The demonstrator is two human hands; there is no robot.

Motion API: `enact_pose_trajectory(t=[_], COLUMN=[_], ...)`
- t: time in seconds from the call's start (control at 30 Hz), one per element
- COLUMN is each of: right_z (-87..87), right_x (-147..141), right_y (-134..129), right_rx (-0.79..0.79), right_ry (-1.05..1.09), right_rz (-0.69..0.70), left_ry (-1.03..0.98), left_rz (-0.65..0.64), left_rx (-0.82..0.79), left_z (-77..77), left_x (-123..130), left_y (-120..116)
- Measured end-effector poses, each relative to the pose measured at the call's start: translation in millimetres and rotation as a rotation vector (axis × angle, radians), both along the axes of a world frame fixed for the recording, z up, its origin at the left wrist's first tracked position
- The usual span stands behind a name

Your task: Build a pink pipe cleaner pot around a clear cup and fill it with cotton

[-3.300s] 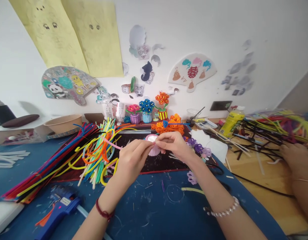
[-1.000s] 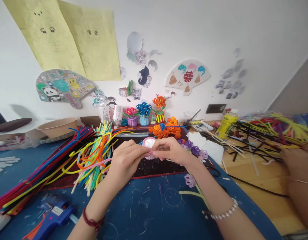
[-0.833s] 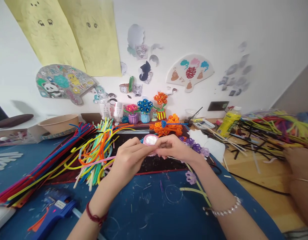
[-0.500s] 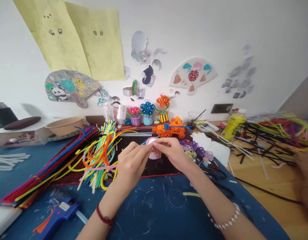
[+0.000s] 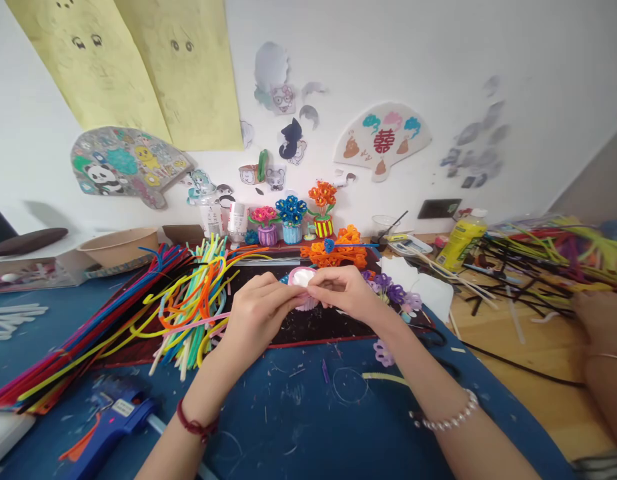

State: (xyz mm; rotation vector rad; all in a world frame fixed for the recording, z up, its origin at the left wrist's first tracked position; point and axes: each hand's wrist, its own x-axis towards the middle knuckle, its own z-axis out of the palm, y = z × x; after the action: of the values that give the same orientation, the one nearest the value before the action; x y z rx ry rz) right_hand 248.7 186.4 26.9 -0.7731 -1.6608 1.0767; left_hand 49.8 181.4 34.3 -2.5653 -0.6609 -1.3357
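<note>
A small pot (image 5: 307,305) with a pink rim, a white top and pale ribbed sides is in front of me, between my hands. The fingertips of my left hand (image 5: 255,310) and my right hand (image 5: 345,293) meet at its near rim, both pinched closed. From behind my left hand a pink pipe cleaner (image 5: 201,322) runs out to the left; its other end is hidden by the fingers. My right thumb and fingers press against the pot's right side and partly cover it. A dark mat (image 5: 308,339) lies below.
Bundled pipe cleaners (image 5: 113,307) and a blue glue gun (image 5: 113,423) are on the left. Finished flower pots (image 5: 291,230) stand at the back, near orange flowers (image 5: 338,252). Purple flowers (image 5: 395,293) lie right. Another person's arm (image 5: 601,347) is at the far right.
The view has shifted slightly, so the scene sits higher and further left. My fingertips have come down a little, showing more of the pot's white top and pink rim.
</note>
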Motion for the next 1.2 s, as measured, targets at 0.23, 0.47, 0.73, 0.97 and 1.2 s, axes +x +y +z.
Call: enact_pose_trajectory(t=[0.23, 0.47, 0.73, 0.97, 1.2], right_z=[2.3, -3.2, -10.2, -4.2, 1.9], right_x=[7.0, -6.0, -23.4, -16.7, -4.6], right_y=[-0.6, 3.6, 0.9, -1.0, -1.5], right_rx=[0.016, -0.058, -0.116, -0.083, -0.039], right_ry=[-0.054, 0.122, 0.240, 0.193, 0.084], right_rz=[0.061, -0.011, -0.074, -0.094, -0.054], left_ry=[0.076, -0.063, -0.051, -0.019, 0.025], left_rz=[-0.078, 0.069, 0.163, 0.139, 0.071], left_rx=[-0.056, 0.029, 0.089, 0.081, 0.072], left_z=[4.4, -0.9, -7.0, -6.1, -0.6], left_x=[-0.2, 1.4, 3.7, 0.6, -0.8], left_y=[-1.0, -1.2, -4.6, -1.0, -1.9])
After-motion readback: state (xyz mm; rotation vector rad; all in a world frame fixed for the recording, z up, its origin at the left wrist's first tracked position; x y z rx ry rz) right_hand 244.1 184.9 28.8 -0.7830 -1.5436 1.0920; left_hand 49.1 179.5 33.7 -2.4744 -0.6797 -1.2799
